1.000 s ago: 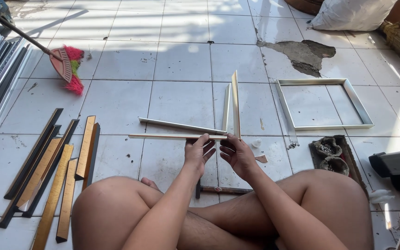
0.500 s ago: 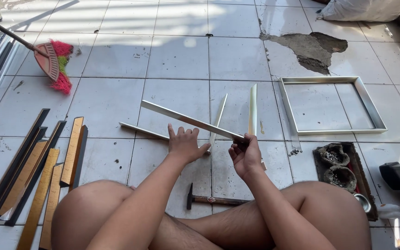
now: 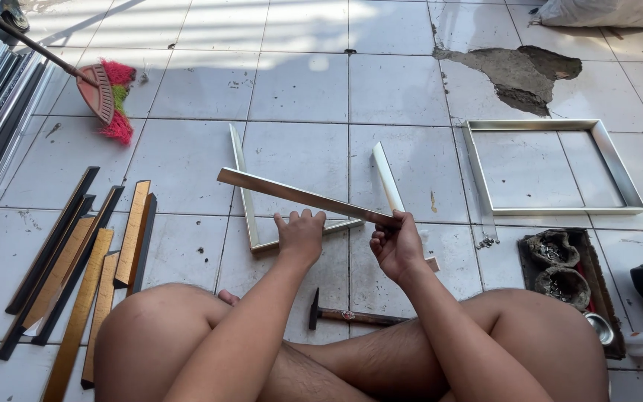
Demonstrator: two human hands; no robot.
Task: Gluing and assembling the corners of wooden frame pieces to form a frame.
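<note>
While the right hand (image 3: 396, 246) pinches it, the moulding strip (image 3: 299, 196) points up-left.

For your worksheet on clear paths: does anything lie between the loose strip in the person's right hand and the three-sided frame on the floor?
Nothing visible does. The right hand holds the loose strip just above the three-sided frame.

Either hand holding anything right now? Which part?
Right hand pinches the loose silver frame strip at its near end. Left hand rests on the floor frame piece.
</note>
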